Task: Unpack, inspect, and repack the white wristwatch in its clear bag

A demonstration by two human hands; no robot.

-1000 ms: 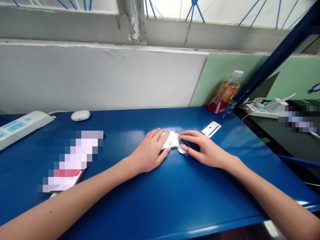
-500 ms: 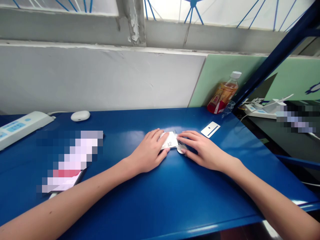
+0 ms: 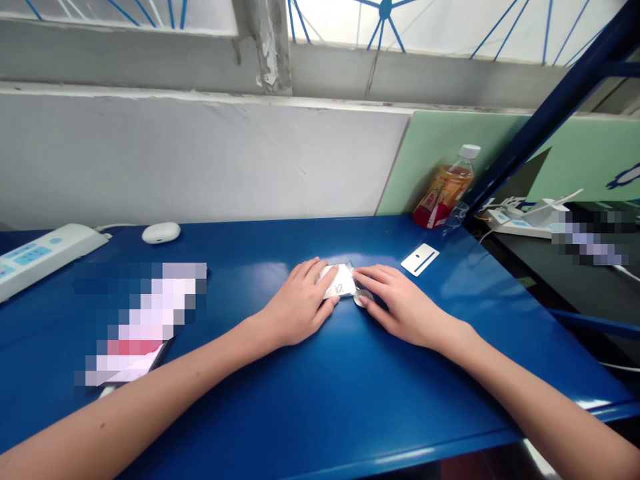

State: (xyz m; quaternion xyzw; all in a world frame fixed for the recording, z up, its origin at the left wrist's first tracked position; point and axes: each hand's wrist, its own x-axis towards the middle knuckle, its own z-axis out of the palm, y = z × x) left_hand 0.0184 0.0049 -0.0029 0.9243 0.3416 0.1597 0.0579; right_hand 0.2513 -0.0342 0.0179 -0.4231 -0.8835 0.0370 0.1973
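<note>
On the blue tabletop (image 3: 300, 413), a small flat white packet (image 3: 341, 283) in clear wrapping lies between my two hands. My left hand (image 3: 299, 301) holds its left side down, index finger on top and thumb at the near edge. A round silvery disc (image 3: 362, 299) lies at the packet's right corner. The thumb of my right hand (image 3: 399, 298) touches the disc, and its fingertips rest by the wrapping's right edge. Whether disc and packet are joined I cannot tell. Beyond my right hand lies a white card (image 3: 420, 259) with a dark stripe.
A white power strip (image 3: 53, 253) and a white earbud case (image 3: 161, 233) sit at the back left. A blurred-out phone (image 3: 145, 320) lies beside my left forearm. At the back right, a drink bottle (image 3: 445, 190) leans near a blue metal post (image 3: 550, 113).
My right hand has moved slightly left, and its thumb has come onto the silvery disc. My left hand stays on the packet.
</note>
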